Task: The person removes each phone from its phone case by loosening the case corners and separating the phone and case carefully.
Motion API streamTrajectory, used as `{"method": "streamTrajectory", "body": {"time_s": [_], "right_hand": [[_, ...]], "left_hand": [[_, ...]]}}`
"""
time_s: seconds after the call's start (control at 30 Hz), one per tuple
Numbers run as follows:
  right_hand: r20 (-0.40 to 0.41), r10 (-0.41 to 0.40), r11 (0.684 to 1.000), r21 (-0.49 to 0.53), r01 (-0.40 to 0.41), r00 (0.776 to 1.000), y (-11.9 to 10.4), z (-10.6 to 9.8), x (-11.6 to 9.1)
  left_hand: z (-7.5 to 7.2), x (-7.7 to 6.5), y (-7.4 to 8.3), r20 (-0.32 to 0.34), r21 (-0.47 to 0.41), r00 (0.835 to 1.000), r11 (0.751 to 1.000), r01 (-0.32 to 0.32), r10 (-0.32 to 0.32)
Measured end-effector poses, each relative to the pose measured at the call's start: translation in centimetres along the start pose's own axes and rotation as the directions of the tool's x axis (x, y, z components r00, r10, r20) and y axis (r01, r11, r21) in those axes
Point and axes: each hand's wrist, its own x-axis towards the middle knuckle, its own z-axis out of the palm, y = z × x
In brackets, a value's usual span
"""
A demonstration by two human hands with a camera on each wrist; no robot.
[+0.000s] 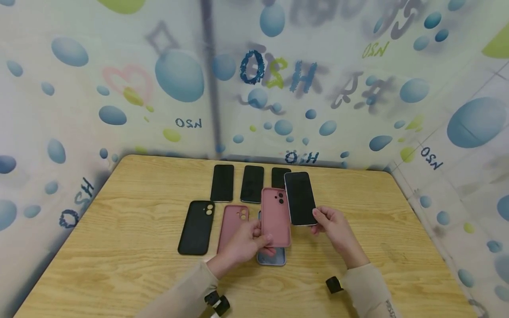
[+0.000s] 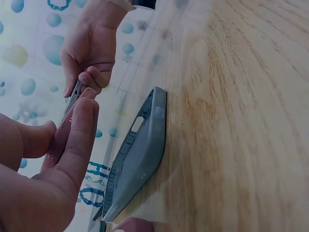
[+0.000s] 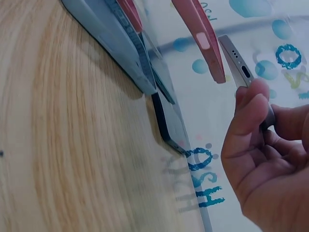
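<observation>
My left hand [image 1: 247,242] pinches a pink phone case [image 1: 276,218] near its lower end, thumb on the inner face and fingers beneath. In my right hand [image 1: 333,227] is a phone [image 1: 300,198] with a dark screen, gripped at its lower right corner. The phone is held just to the right of the case, its edge overlapping or close to the case's edge; whether they touch I cannot tell. Below the pink case a blue-grey phone case [image 1: 272,257] lies on the table, mostly hidden. The right wrist view shows the held phone's bottom edge [image 3: 240,63] with its port.
On the wooden table [image 1: 131,221], a black phone case [image 1: 196,227] and another pink case [image 1: 229,225] lie left of my hands. Behind them are a left phone [image 1: 222,183], a middle phone [image 1: 252,184] and a partly hidden right phone [image 1: 278,177]. Patterned curtains surround the table.
</observation>
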Motion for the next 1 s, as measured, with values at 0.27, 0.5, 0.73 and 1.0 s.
{"method": "streamTrajectory", "body": {"time_s": [0.27,0.5,0.73,1.0], "right_hand": [[-0.032,0.023,1.0,0.003,-0.023,0.999,0.2,-0.8,0.5],[-0.038,-0.016,1.0,0.003,0.016,0.999,0.8,-1.5,1.0],[-0.056,0.004,1.0,-0.022,-0.006,0.998,1.0,-2.0,1.4],[-0.073,0.055,0.995,-0.08,-0.06,0.996,1.3,-2.3,2.0]], "left_hand": [[0.3,-0.1,0.2,-0.002,0.003,1.0,1.0,0.019,-0.019],[0.7,-0.1,0.3,0.003,-0.005,1.0,1.0,0.026,-0.026],[0.9,-0.2,0.3,0.03,0.001,0.999,1.0,0.012,-0.012],[1.3,-0.1,0.1,0.031,-0.013,0.998,0.998,0.055,-0.054]]}}
